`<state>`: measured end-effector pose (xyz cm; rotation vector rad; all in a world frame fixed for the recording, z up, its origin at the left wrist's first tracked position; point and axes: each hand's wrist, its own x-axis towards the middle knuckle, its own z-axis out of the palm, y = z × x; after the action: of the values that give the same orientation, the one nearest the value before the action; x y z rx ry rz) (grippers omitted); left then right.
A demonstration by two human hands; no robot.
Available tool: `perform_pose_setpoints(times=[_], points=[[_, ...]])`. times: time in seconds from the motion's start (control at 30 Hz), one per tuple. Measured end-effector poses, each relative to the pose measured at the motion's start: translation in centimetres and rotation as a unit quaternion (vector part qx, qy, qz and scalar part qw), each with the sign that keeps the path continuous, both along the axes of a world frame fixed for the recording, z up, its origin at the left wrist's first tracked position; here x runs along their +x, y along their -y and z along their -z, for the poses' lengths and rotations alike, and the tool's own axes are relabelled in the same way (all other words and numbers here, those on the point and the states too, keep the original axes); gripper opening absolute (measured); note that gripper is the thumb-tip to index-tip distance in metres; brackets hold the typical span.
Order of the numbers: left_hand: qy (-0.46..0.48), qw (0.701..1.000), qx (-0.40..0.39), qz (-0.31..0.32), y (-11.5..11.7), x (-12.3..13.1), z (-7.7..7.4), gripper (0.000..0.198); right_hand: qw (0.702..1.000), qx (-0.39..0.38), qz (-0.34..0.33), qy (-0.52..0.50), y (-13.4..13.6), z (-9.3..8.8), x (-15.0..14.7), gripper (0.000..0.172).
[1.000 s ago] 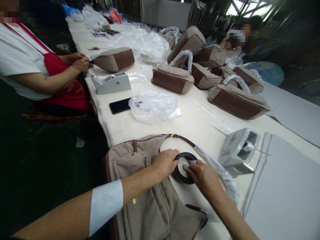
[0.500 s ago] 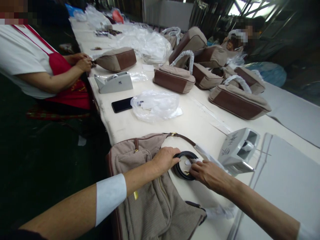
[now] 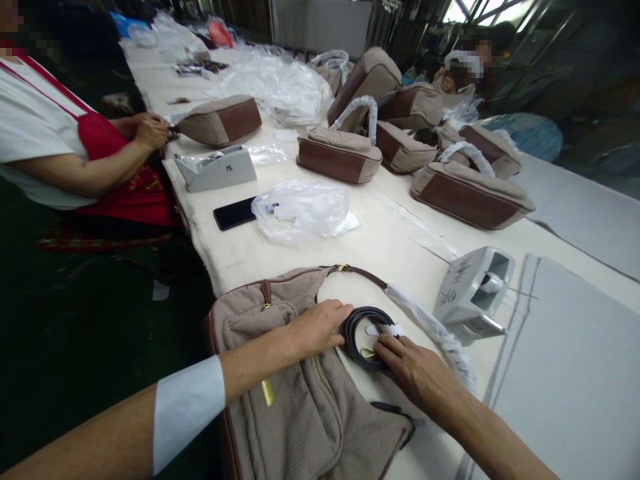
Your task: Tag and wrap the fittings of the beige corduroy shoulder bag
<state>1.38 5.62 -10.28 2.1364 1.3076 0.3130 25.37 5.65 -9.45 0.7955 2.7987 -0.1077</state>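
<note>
A dark strap coiled into a ring [image 3: 351,337] lies on the table within the handle loop of a beige corduroy bag [image 3: 295,407]. At the coil's left edge, the fingers and thumb of my left hand [image 3: 320,328] hold it lightly. My right hand [image 3: 417,370] is closed on its right side, its fingertips partly hiding the strap. A white strip [image 3: 387,329] crosses the coil near those fingertips, and a gold metal clip [image 3: 367,353] shows inside the ring. The bag's handle [image 3: 420,313] is partly wrapped in white film.
Right of the coil stands a grey tape dispenser [image 3: 473,293]; another dispenser [image 3: 223,170] is farther left. Beyond are a black phone [image 3: 234,213], a clear plastic bag [image 3: 303,212] and several finished bags [image 3: 340,157]. A co-worker [image 3: 95,153] in a red apron handles a bag at left.
My left fingers have drawn back slightly to the coil's left edge. The white strip and gold clip show more clearly now. The view has shifted a little.
</note>
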Motion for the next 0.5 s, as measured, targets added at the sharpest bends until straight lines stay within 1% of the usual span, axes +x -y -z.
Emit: perform_pose_setpoints(times=[0.1,0.17,0.2,0.23,0.33,0.37,0.4,0.43,0.5], points=[[-0.012,1.0,0.012,-0.01,-0.1,0.4,0.1,0.036,0.992,0.033,-0.12,0.022,-0.5,-0.3,1.5,0.033],[-0.018,1.0,0.017,-0.013,0.0,0.6,-0.1,0.03,0.986,0.054,-0.153,0.023,-0.5,-0.6,1.8,0.033],[-0.02,0.999,0.02,-0.016,0.1,0.6,-0.2,0.032,0.987,0.054,-0.148,0.02,-0.4,-0.7,1.7,0.032],[-0.015,0.999,0.024,-0.014,0.3,0.6,-0.2,0.037,0.991,0.042,-0.129,0.015,-0.2,-0.9,1.3,0.03],[0.017,0.998,0.054,0.026,1.1,0.4,-0.3,0.059,1.0,-0.021,-0.011,-0.006,0.3,-1.3,-0.3,0.014],[0.021,0.997,0.065,0.04,1.3,0.4,-0.2,0.061,0.998,-0.046,0.028,-0.013,0.3,-1.5,-0.8,0.009],[0.016,0.996,0.072,0.048,1.5,0.4,-0.1,0.057,0.996,-0.074,0.056,-0.018,0.3,-1.6,-1.2,0.007],[0.002,0.996,0.075,0.048,1.6,0.5,0.0,0.05,0.992,-0.102,0.068,-0.021,0.2,-1.9,-1.4,0.006],[-0.032,0.996,0.071,0.039,1.5,0.8,0.2,0.035,0.986,-0.156,0.052,-0.018,-0.4,-2.4,-1.6,0.011]])
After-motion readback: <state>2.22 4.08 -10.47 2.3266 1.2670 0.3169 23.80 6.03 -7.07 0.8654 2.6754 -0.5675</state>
